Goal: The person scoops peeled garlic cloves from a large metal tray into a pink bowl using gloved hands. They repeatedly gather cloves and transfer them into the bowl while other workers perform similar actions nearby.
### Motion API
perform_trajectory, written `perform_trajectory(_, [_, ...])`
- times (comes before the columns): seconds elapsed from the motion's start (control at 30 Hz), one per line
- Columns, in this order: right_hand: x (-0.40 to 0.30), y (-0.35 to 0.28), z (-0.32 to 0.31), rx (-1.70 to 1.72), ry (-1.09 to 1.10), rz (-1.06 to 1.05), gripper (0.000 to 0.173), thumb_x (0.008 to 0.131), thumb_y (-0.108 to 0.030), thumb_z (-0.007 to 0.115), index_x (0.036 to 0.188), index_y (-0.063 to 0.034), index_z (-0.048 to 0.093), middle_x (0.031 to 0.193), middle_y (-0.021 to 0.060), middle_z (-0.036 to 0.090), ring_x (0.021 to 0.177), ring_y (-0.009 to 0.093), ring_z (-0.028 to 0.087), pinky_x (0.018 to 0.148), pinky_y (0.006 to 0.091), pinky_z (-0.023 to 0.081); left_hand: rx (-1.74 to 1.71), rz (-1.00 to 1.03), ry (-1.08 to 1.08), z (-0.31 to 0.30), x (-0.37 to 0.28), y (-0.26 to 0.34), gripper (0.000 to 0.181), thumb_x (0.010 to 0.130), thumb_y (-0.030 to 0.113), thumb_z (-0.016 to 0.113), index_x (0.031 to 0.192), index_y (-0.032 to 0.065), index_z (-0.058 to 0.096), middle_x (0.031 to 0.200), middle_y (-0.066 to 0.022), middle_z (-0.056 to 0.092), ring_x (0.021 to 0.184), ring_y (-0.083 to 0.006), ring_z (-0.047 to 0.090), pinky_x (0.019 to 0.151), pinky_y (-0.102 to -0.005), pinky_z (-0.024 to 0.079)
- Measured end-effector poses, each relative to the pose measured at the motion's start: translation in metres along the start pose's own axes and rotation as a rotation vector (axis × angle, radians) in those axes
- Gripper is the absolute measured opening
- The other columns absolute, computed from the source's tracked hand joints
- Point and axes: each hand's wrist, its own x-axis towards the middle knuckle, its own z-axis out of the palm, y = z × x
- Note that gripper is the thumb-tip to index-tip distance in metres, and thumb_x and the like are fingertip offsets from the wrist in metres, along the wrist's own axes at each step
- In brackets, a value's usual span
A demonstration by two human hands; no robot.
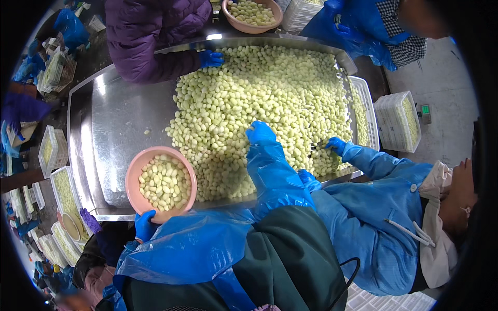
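My left hand, in a blue glove, grips the near rim of a pink plastic bowl. Pale green oval fruits fill the bottom of this bowl, which sits at the near edge of a stainless steel sorting table. Farther right, my right hand, also gloved in blue, reaches over a broad heap of the same fruits. Its fingers are curled down at the heap's surface, and whatever may be in them is hidden.
At my right, a co-worker's gloved hand touches the heap. Across the table, another co-worker's hand rests at its far edge. A second pink bowl stands beyond. White plastic crates of fruit flank both ends.
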Motion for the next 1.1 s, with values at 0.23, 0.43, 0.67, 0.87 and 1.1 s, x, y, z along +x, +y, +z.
perform_trajectory(0.23, [-0.086, -0.07, -0.015, 0.81, -0.123, -0.131, 0.017, 0.1, -0.024, 0.063, 0.108, -0.0104, 0.066, 0.089, 0.002, 0.069, 0.072, 0.01, 0.059, 0.064, 0.0275, 0.049, -0.424, -0.226, 0.097, 0.077, -0.006, 0.072, 0.055, 0.088, 0.004, 0.062, 0.141, 0.0011, 0.048, 0.131, -0.0195, 0.06, 0.115, -0.0364, 0.063, 0.098, -0.0492, 0.054])
perform_trajectory(0.43, [-0.154, -0.157, -0.005, 0.86, -0.238, -0.761, 0.041, 0.094, -0.025, 0.074, 0.131, -0.0098, 0.062, 0.118, 0.0141, 0.066, 0.108, 0.029, 0.066, 0.091, 0.0388, 0.055, -0.474, -0.195, 0.027, 0.108, -0.009, 0.107, 0.065, 0.087, 0.003, 0.06, 0.149, 0.0008, 0.041, 0.138, -0.022, 0.057, 0.121, -0.0394, 0.061, 0.101, -0.0515, 0.053])
perform_trajectory(0.67, [0.023, -0.031, -0.024, 0.888, 0.384, -0.111, 0.02, 0.092, -0.01, 0.067, 0.11, -0.0072, 0.073, 0.102, 0.0123, 0.073, 0.09, 0.024, 0.069, 0.083, 0.0356, 0.054, -0.388, -0.184, 0.172, 0.096, -0.022, 0.093, 0.06, 0.086, 0.002, 0.061, 0.144, -0.0036, 0.046, 0.131, -0.022, 0.06, 0.114, -0.0359, 0.065, 0.097, -0.0477, 0.056])
perform_trajectory(0.87, [0.156, 0.067, -0.037, 0.362, 0.511, -0.177, 0.031, 0.089, -0.01, 0.068, 0.119, -0.0135, 0.073, 0.105, 0.0137, 0.073, 0.097, 0.028, 0.07, 0.084, 0.0376, 0.055, -0.364, -0.238, 0.297, 0.1, -0.024, 0.08, 0.058, 0.084, -0.002, 0.06, 0.14, -0.0065, 0.048, 0.128, -0.0238, 0.062, 0.111, -0.0383, 0.066, 0.096, -0.0474, 0.057])
perform_trajectory(1.1, [0.197, 0.029, -0.054, -0.117, 0.09, -0.063, 0.041, 0.082, -0.015, 0.073, 0.123, -0.0133, 0.07, 0.113, 0.0209, 0.071, 0.108, 0.038, 0.069, 0.089, 0.0447, 0.056, -0.322, -0.247, 0.383, 0.106, -0.034, 0.088, 0.06, 0.082, -0.003, 0.058, 0.14, -0.0055, 0.046, 0.129, -0.0232, 0.062, 0.113, -0.0374, 0.065, 0.096, -0.0474, 0.057])
